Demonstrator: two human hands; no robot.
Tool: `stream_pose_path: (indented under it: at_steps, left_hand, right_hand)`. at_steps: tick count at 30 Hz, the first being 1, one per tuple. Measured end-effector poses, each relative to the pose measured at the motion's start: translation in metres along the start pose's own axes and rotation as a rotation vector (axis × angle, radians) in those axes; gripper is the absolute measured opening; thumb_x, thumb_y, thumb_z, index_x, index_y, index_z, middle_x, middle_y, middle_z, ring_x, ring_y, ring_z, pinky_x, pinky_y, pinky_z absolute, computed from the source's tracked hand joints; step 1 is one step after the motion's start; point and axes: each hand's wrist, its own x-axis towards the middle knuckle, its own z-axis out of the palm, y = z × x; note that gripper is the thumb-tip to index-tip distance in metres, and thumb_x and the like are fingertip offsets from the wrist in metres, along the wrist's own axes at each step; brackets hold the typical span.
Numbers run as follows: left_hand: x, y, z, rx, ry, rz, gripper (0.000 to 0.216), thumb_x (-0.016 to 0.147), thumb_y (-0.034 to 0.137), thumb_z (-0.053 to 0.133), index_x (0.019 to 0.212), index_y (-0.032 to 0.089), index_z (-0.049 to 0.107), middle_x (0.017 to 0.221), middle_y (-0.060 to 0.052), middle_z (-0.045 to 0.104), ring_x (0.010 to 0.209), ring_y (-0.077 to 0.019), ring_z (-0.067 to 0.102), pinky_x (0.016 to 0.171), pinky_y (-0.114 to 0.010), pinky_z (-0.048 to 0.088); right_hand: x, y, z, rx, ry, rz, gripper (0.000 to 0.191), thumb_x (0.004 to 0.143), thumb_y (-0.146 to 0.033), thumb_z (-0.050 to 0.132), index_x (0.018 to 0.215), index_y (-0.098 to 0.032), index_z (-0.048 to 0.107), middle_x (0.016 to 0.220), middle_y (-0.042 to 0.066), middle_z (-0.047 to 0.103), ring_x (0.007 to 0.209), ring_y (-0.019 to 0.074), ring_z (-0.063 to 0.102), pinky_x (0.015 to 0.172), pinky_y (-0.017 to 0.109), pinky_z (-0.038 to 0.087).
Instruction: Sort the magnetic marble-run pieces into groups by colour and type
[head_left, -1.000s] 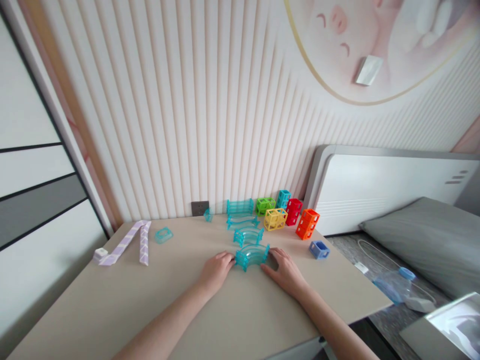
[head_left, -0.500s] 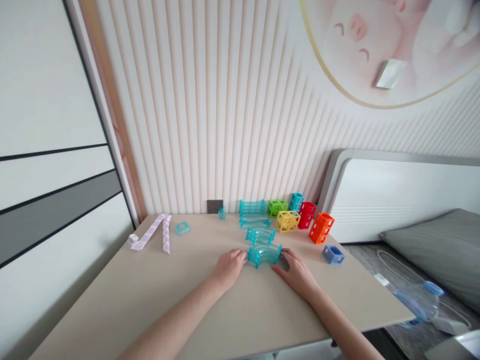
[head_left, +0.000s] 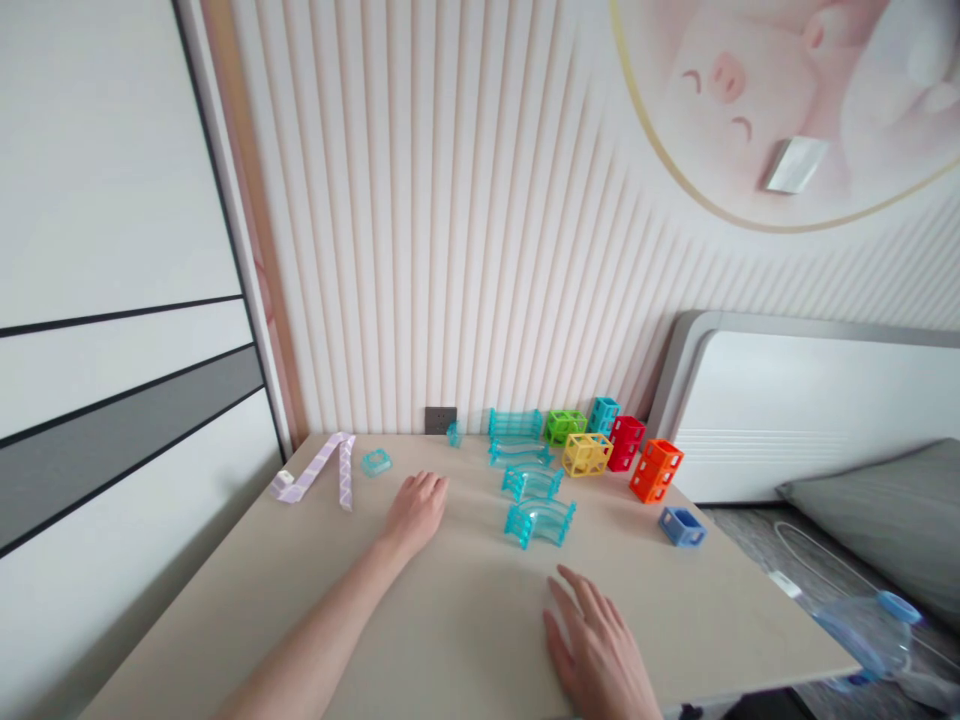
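Note:
My left hand [head_left: 417, 512] is over the left middle of the table, its fingers loosely bent and seen from behind, with nothing visible in them. It is nearest to a small clear teal piece [head_left: 376, 462]. My right hand [head_left: 597, 640] hovers low near the table's front edge, fingers apart and holding nothing. Ahead of it stands a clear teal curved track piece [head_left: 541, 522], untouched. Behind that, in a column towards the wall, are another curved piece [head_left: 532, 483], a wavy teal piece [head_left: 520, 454] and a straight teal piece [head_left: 515, 424].
Hollow blocks stand at the right: green [head_left: 565, 427], yellow [head_left: 587, 455], teal [head_left: 603, 415], red [head_left: 625, 443], orange [head_left: 657, 470] and blue [head_left: 682, 526]. A lilac ribbon strip [head_left: 346, 476] lies left. A small teal piece [head_left: 454, 434] is by the wall socket [head_left: 440, 420].
Both hands have come away from the front curved track piece. My left hand has moved left and slightly back; my right hand has drawn towards me. The view has shifted slightly.

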Motion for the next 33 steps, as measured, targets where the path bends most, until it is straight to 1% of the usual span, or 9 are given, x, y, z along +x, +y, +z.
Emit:
stream_pose_path:
  at_steps: [3, 7, 11, 15, 19, 23, 26, 29, 33]
  left_hand:
    - [0.003, -0.033, -0.001, 0.079, 0.070, -0.160, 0.033, 0.094, 0.013, 0.043, 0.121, 0.014, 0.063, 0.114, -0.016, 0.064, 0.113, -0.0308, 0.057, 0.100, -0.046, 0.045]
    - [-0.002, -0.054, 0.003, 0.165, 0.101, -0.325, 0.040, 0.092, 0.015, 0.046, 0.129, 0.007, 0.058, 0.132, -0.023, 0.056, 0.129, -0.0348, 0.048, 0.110, -0.047, 0.037]
    - [-0.009, -0.059, 0.010, 0.219, 0.090, -0.425, 0.046, 0.089, 0.018, 0.051, 0.132, 0.002, 0.057, 0.142, -0.027, 0.051, 0.135, -0.0381, 0.045, 0.112, -0.048, 0.035]
    - [-0.008, -0.063, 0.018, 0.231, 0.075, -0.459, 0.046, 0.088, 0.018, 0.053, 0.131, 0.002, 0.059, 0.141, -0.028, 0.053, 0.134, -0.0387, 0.048, 0.110, -0.047, 0.037]
    - [-0.005, -0.064, 0.024, 0.202, 0.053, -0.452, 0.046, 0.089, 0.016, 0.051, 0.132, 0.004, 0.059, 0.142, -0.026, 0.054, 0.135, -0.0371, 0.047, 0.111, -0.050, 0.036]
    - [-0.001, -0.057, 0.023, 0.119, 0.089, -0.387, 0.041, 0.089, 0.012, 0.049, 0.128, 0.008, 0.062, 0.130, -0.020, 0.063, 0.124, -0.0316, 0.056, 0.108, -0.046, 0.041]
    - [-0.001, -0.054, 0.020, 0.083, 0.100, -0.382, 0.040, 0.093, 0.013, 0.045, 0.129, 0.010, 0.060, 0.123, -0.016, 0.065, 0.118, -0.0272, 0.059, 0.105, -0.041, 0.044]
    - [-0.003, -0.055, 0.021, 0.059, 0.115, -0.415, 0.041, 0.092, 0.015, 0.049, 0.132, 0.012, 0.057, 0.129, -0.016, 0.061, 0.123, -0.0280, 0.056, 0.105, -0.041, 0.044]
    - [-0.009, -0.060, 0.026, 0.017, 0.119, -0.454, 0.035, 0.089, 0.014, 0.054, 0.124, 0.013, 0.059, 0.135, -0.019, 0.056, 0.128, -0.0305, 0.054, 0.106, -0.043, 0.043]
  right_hand:
    - [0.020, -0.060, -0.005, 0.135, -0.033, -0.218, 0.031, 0.089, -0.025, 0.061, 0.119, -0.028, 0.067, 0.134, 0.009, 0.065, 0.118, 0.0281, 0.063, 0.095, 0.038, 0.052]
    - [0.098, -0.122, 0.016, 0.258, -0.115, -0.128, 0.030, 0.089, -0.020, 0.058, 0.117, -0.024, 0.069, 0.134, 0.011, 0.063, 0.120, 0.0292, 0.059, 0.101, 0.043, 0.049]
    - [0.179, -0.139, 0.070, 0.232, -0.102, 0.059, 0.045, 0.088, -0.017, 0.056, 0.133, -0.021, 0.062, 0.150, 0.015, 0.049, 0.136, 0.0325, 0.047, 0.109, 0.045, 0.041]
    - [0.226, -0.131, 0.120, 0.188, -0.102, 0.258, 0.055, 0.086, -0.015, 0.055, 0.141, -0.018, 0.057, 0.160, 0.015, 0.036, 0.147, 0.0324, 0.033, 0.115, 0.043, 0.030]
    - [0.244, -0.119, 0.146, 0.183, -0.119, 0.329, 0.059, 0.087, -0.014, 0.051, 0.146, -0.016, 0.053, 0.163, 0.015, 0.029, 0.150, 0.0337, 0.025, 0.118, 0.044, 0.023]
    - [0.249, -0.113, 0.155, 0.197, -0.139, 0.338, 0.054, 0.088, -0.015, 0.048, 0.141, -0.011, 0.057, 0.159, 0.021, 0.035, 0.146, 0.0374, 0.032, 0.115, 0.048, 0.027]
    - [0.248, -0.112, 0.154, 0.204, -0.140, 0.324, 0.047, 0.090, -0.014, 0.046, 0.133, -0.008, 0.063, 0.149, 0.022, 0.049, 0.139, 0.0372, 0.042, 0.112, 0.049, 0.032]
    - [0.242, -0.113, 0.147, 0.228, -0.120, 0.284, 0.040, 0.089, -0.012, 0.045, 0.121, -0.010, 0.070, 0.132, 0.022, 0.062, 0.127, 0.0353, 0.053, 0.108, 0.049, 0.038]
    - [0.228, -0.117, 0.131, 0.291, -0.100, 0.190, 0.038, 0.087, -0.009, 0.047, 0.116, -0.013, 0.072, 0.128, 0.019, 0.065, 0.121, 0.0323, 0.059, 0.106, 0.046, 0.044]
